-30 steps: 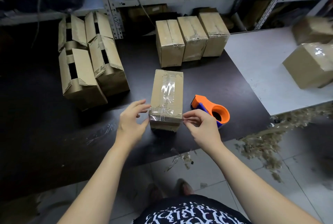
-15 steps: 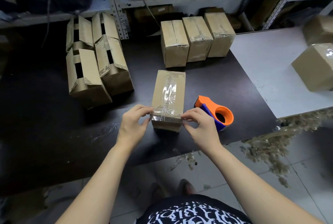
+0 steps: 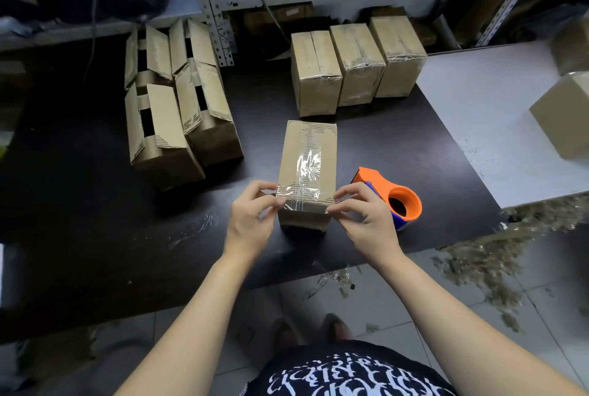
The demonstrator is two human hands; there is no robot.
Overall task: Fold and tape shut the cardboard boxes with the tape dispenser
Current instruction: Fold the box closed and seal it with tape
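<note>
Both the left hand (image 3: 251, 217) and right hand (image 3: 363, 217) pinch a tape strip (image 3: 299, 198) across the box (image 3: 307, 169) between them. The dispenser (image 3: 390, 196) rests just beyond the right hand. Beyond, three boxes (image 3: 357, 64) look sealed; four (image 3: 178, 102) to the left remain open.
</note>
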